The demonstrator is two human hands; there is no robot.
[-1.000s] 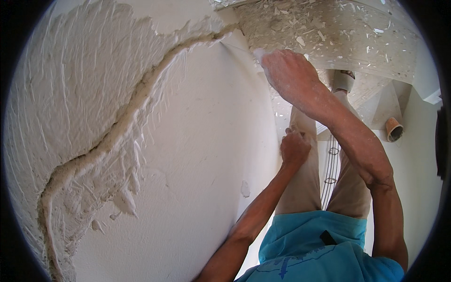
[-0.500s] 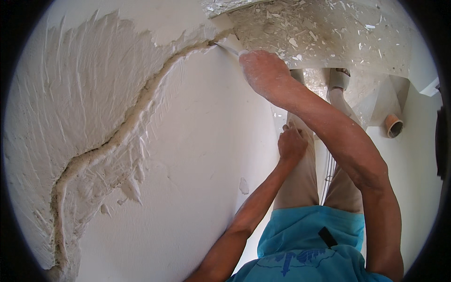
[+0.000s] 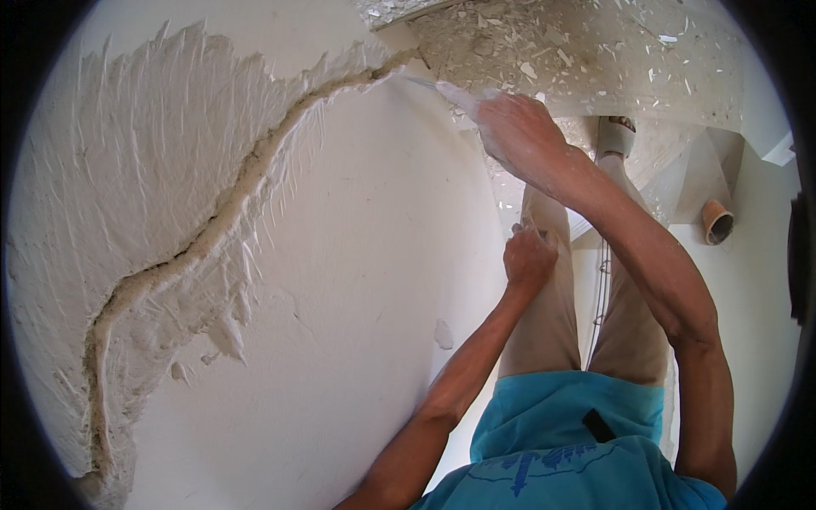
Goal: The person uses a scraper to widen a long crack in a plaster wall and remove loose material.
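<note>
My right hand [image 3: 520, 136], dusted white, is closed around the pale handle of a thin-bladed scraper [image 3: 459, 97]. Its narrow blade points left, its tip just right of the upper end of a long crack [image 3: 228, 208] cut into the white wall [image 3: 365, 255]. Rough, scraped plaster [image 3: 161, 153] borders the crack on both sides. Lower down, my left hand [image 3: 531, 257] rests against my thigh with its fingers curled in. Whatever those fingers hold, if anything, is hidden.
White chips and dust cover the brown surface [image 3: 586, 59] at the top. A brownish-orange tube-like piece [image 3: 718, 223] lies at the right. Thin cords [image 3: 601, 293] hang between my legs. One sandaled foot [image 3: 616, 136] shows below the chip-covered surface.
My right hand has drawn back to the right with the scraper, and the blade tip has left the crack. My left hand stays nearly in place, its fingers more curled.
</note>
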